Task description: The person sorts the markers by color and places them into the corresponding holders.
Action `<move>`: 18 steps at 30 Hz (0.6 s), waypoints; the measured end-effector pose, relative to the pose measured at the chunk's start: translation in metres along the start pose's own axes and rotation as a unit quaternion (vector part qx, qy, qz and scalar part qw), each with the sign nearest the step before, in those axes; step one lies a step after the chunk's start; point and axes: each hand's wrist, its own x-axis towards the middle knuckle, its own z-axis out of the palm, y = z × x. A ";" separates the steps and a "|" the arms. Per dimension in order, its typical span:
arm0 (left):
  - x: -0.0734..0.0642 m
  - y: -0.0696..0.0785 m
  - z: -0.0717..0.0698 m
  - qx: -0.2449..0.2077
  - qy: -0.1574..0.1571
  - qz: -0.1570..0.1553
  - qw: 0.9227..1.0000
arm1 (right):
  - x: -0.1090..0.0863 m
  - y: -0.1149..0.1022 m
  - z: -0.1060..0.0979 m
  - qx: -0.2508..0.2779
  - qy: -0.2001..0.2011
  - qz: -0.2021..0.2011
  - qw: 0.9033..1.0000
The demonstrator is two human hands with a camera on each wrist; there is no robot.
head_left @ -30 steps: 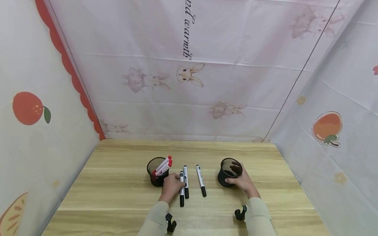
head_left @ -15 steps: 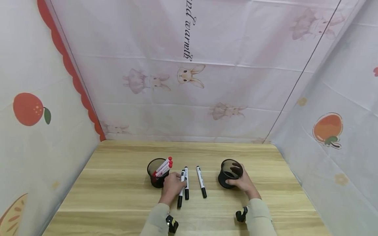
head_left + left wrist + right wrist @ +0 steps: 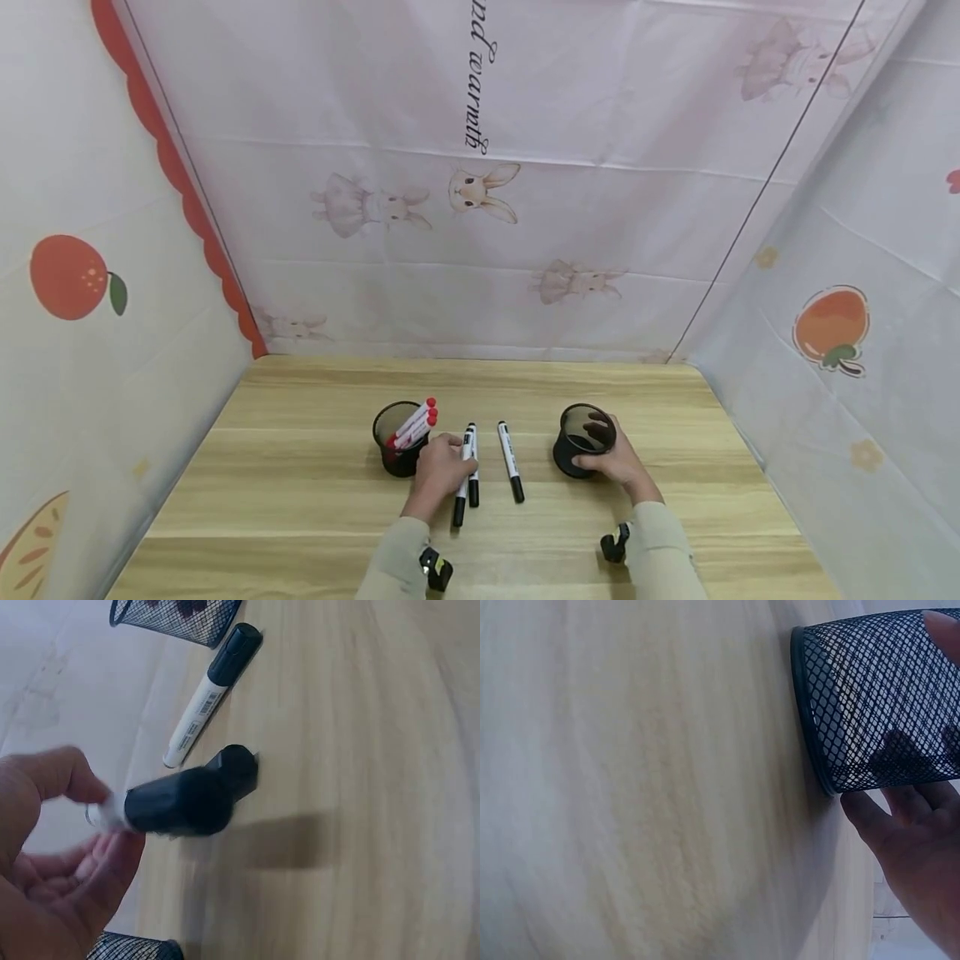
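My left hand [image 3: 441, 468] pinches a black-capped whiteboard marker [image 3: 180, 802] between thumb and fingers. Its shadow falls on the wood in the left wrist view. Close under it, a second black-capped marker [image 3: 474, 493] is partly covered by the held one. A third marker [image 3: 511, 462] lies farther right, cap end towards me. My right hand [image 3: 621, 462] grips a round black mesh pen holder [image 3: 877, 705] that stands upright, its thumb on the near side and fingers around the far side. No pens show inside that holder.
Just left of my left hand stands another mesh pen holder [image 3: 396, 460] with several red-capped markers [image 3: 415, 427] leaning to the right in it. Patterned cloth walls [image 3: 450, 317] rise behind and at both sides of the wooden table [image 3: 300, 500].
Over the last second the held marker has tilted, its cap end swinging slightly left, and my left hand has shifted a little to the right. My right hand and its pen holder stay put.
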 end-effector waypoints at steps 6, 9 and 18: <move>-0.002 0.005 -0.005 -0.049 -0.057 0.076 0.994 | -0.009 -0.020 0.002 0.013 -0.005 0.010 1.000; -0.002 0.006 -0.005 -0.065 -0.077 0.098 0.990 | -0.012 -0.025 0.004 0.010 -0.004 0.014 1.000; 0.000 0.016 -0.001 -0.086 -0.092 0.118 0.985 | -0.010 -0.026 0.004 0.008 0.001 0.010 1.000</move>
